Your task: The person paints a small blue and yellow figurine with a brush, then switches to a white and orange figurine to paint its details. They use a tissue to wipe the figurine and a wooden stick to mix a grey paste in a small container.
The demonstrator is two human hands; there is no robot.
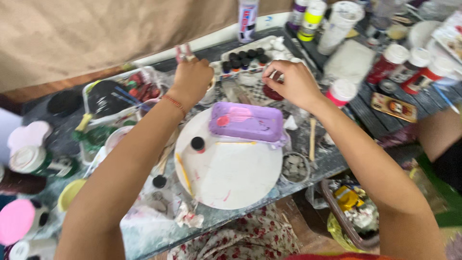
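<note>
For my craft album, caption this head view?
Both hands, left hand and right hand, reach past a lilac block on a round white board.

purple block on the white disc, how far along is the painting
Done: the purple block is coated, with a red spot. In hand: both the left hand and right hand reach to the small paint pots. Left: its lower rim looks unpainted.

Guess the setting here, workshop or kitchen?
Most likely a craft or painting worktable, not a kitchen. A tray of small paint pots sits by both hands, red-bodied, white-capped paint bottles stand at the right, and a lilac-painted block rests on a paint-smeared white round board.
</note>
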